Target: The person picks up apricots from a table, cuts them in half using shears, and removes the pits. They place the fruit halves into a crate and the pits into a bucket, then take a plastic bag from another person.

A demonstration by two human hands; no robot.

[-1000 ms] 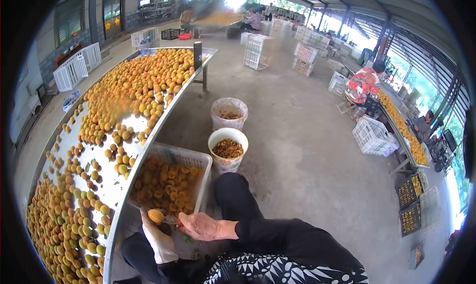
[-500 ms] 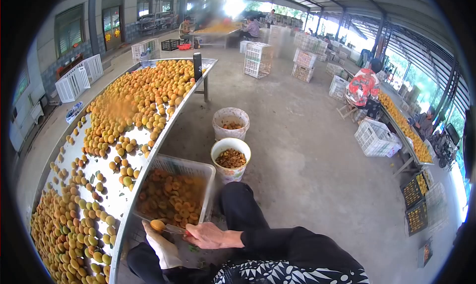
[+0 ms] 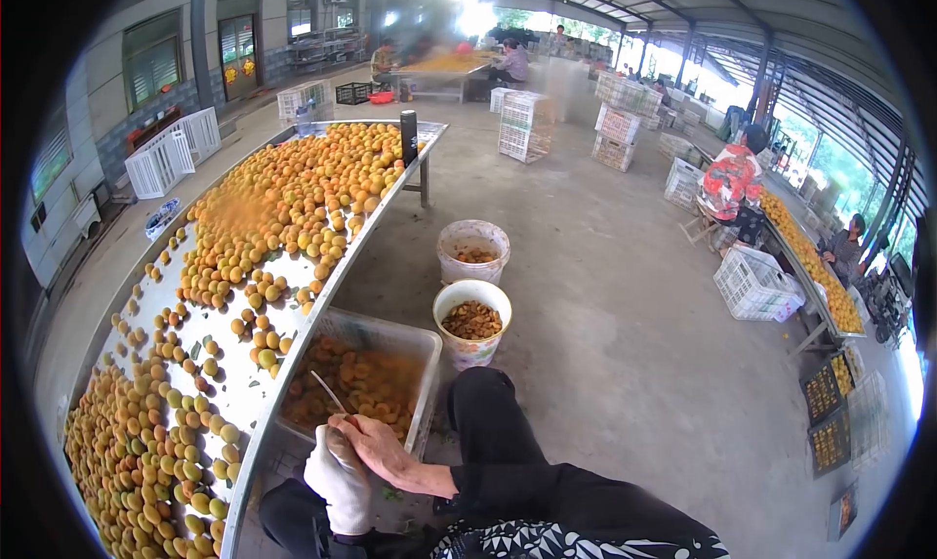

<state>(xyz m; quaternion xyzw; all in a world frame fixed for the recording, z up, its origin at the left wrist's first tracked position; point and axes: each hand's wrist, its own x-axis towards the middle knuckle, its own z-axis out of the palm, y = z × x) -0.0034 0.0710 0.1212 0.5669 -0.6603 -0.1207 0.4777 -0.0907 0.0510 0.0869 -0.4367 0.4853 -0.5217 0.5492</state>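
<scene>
My left hand (image 3: 339,486), in a white glove with brown-stained fingertips, is closed and held up at the near edge of the crate. Pressed against its fingers is my bare right hand (image 3: 379,449), closed around a small knife (image 3: 328,391) whose thin blade points up and left over the crate. The apricot seen in the left hand a moment ago is hidden by the fingers now. Below the blade, a translucent plastic crate (image 3: 429,383) holds many cut apricot halves (image 3: 363,375). Whole apricots (image 3: 146,442) cover the metal table (image 3: 256,388) on my left.
Two buckets with cut fruit, a near one (image 3: 503,313) and a farther one (image 3: 446,256), stand past the crate. A black flask (image 3: 408,134) is on the table's far corner. White crates (image 3: 525,127) are stacked behind. Several people sit at other fruit tables, one in a red patterned top (image 3: 732,180).
My right hand has moved left and up onto the gloved hand. The knife has swung from level to pointing upward. My left fingers have closed over the apricot, and the view has shifted slightly.
</scene>
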